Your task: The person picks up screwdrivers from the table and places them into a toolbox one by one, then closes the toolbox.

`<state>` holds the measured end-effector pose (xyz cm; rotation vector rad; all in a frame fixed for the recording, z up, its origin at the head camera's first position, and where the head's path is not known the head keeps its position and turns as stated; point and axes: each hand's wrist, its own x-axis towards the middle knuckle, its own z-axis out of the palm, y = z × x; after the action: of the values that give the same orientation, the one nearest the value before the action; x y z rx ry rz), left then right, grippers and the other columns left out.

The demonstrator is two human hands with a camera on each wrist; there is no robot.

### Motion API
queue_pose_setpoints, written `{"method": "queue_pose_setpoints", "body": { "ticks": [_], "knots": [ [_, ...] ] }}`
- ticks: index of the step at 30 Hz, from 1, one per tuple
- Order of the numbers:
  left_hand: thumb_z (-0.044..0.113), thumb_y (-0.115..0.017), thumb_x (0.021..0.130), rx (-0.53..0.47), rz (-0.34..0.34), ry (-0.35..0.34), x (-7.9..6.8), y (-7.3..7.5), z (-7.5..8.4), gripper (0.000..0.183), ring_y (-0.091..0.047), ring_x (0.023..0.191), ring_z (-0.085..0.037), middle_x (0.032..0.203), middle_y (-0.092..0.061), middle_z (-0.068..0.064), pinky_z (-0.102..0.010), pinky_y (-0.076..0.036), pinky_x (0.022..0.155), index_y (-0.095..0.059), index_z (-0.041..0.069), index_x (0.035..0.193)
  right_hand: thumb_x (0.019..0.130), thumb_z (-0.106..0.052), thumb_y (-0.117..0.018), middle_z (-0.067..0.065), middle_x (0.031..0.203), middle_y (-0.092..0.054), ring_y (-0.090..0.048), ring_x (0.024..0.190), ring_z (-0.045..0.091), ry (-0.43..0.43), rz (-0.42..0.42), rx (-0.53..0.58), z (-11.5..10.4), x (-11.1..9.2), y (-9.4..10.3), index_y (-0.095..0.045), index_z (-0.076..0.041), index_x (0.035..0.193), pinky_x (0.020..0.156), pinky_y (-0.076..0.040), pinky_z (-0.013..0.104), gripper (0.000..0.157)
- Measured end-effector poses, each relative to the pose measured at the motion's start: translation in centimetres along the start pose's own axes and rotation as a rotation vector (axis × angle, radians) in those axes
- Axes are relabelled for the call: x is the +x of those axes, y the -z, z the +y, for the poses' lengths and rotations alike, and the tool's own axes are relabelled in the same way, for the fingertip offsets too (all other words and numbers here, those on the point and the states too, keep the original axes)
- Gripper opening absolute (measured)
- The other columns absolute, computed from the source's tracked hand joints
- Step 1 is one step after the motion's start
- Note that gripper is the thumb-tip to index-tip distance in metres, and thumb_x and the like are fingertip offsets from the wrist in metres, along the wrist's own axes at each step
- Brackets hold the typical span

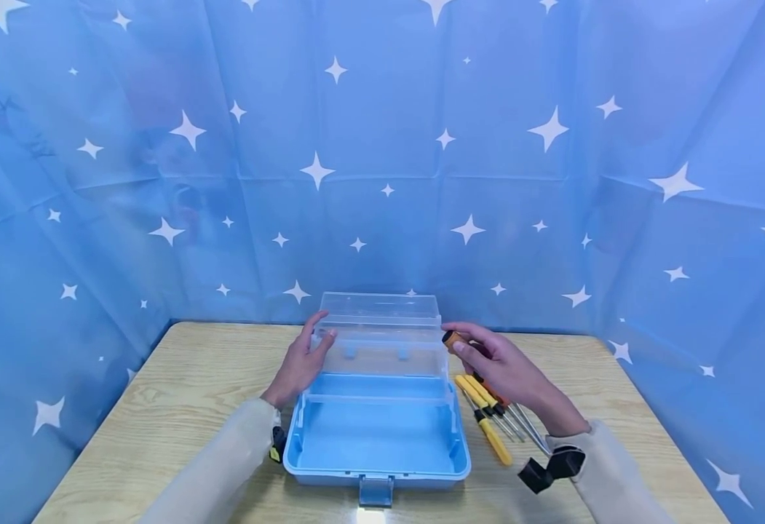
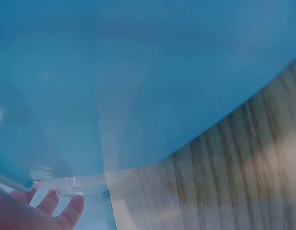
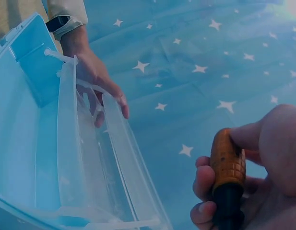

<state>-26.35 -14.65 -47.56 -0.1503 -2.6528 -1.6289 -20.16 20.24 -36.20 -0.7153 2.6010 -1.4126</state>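
Note:
A light blue toolbox (image 1: 377, 437) stands open, its clear trays (image 1: 382, 358) and clear lid (image 1: 382, 304) raised at the back. My left hand (image 1: 300, 364) holds the left end of the clear trays, with the thumb on the inner side; the right wrist view shows this left hand (image 3: 97, 76) at the tray's far end. In my right hand (image 1: 503, 367) is a screwdriver (image 3: 228, 165) with an orange handle and black collar, gripped to the right of the raised trays. Its shaft is hidden.
Several yellow-handled screwdrivers (image 1: 492, 437) lie on the wooden table (image 1: 205, 378), right of the toolbox. A red-orange handle (image 1: 496, 397) shows partly beneath my right hand. The latch (image 1: 376, 491) hangs at the box front. A blue curtain (image 1: 382, 145) with white stars surrounds the table.

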Motion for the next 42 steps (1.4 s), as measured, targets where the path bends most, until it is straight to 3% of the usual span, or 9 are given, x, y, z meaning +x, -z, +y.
{"method": "queue_pose_setpoints", "body": {
  "ticks": [8, 21, 31, 36, 42],
  "knots": [
    [0.077, -0.038, 0.09, -0.003, 0.004, -0.009, 0.0, 0.0, 0.0, 0.067, -0.024, 0.148, -0.038, 0.163, -0.025, -0.003, -0.067, -0.026, 0.112, -0.026, 0.048, 0.149, 0.106, -0.025, -0.046, 0.007, 0.088, -0.054, -0.05, 0.067, 0.019, 0.037, -0.045, -0.02, -0.8, 0.3, -0.6, -0.051, -0.016, 0.142, 0.053, -0.042, 0.027, 0.037],
    [0.079, -0.037, 0.089, 0.007, 0.001, 0.018, 0.0, -0.1, 0.2, 0.069, -0.026, 0.148, -0.039, 0.163, -0.025, -0.003, -0.069, -0.028, 0.11, -0.025, 0.048, 0.149, 0.106, -0.025, -0.047, 0.007, 0.088, -0.056, -0.052, 0.068, 0.02, 0.071, -0.121, -0.012, -1.9, 1.1, -1.3, -0.051, -0.019, 0.142, 0.053, -0.044, 0.027, 0.037],
    [0.078, -0.037, 0.09, 0.007, -0.002, 0.024, 0.0, -0.1, 0.2, 0.068, -0.026, 0.147, -0.04, 0.163, -0.025, -0.003, -0.07, -0.028, 0.11, -0.025, 0.049, 0.149, 0.106, -0.026, -0.047, 0.007, 0.092, -0.057, -0.054, 0.075, 0.039, 0.096, -0.178, -0.013, -2.5, 1.6, -2.3, -0.051, -0.021, 0.141, 0.058, -0.049, 0.027, 0.036],
    [0.078, -0.037, 0.09, 0.009, -0.005, 0.024, 0.0, -0.1, 0.2, 0.068, -0.026, 0.147, -0.039, 0.163, -0.025, -0.003, -0.069, -0.028, 0.11, -0.025, 0.048, 0.149, 0.106, -0.027, -0.048, 0.007, 0.1, -0.057, -0.055, 0.074, 0.033, 0.083, -0.217, -0.002, -2.8, 1.7, -2.9, -0.052, -0.021, 0.141, 0.058, -0.049, 0.028, 0.035],
    [0.074, -0.039, 0.092, 0.009, -0.005, 0.024, 0.1, -0.1, 0.2, 0.065, -0.026, 0.148, -0.039, 0.164, -0.024, -0.003, -0.069, -0.028, 0.11, -0.025, 0.047, 0.15, 0.106, -0.028, -0.048, 0.003, 0.097, -0.057, -0.054, 0.069, 0.025, 0.097, -0.26, -0.016, -3.2, 2.0, -3.6, -0.053, -0.023, 0.139, 0.058, -0.049, 0.028, 0.034]
  ]
}}
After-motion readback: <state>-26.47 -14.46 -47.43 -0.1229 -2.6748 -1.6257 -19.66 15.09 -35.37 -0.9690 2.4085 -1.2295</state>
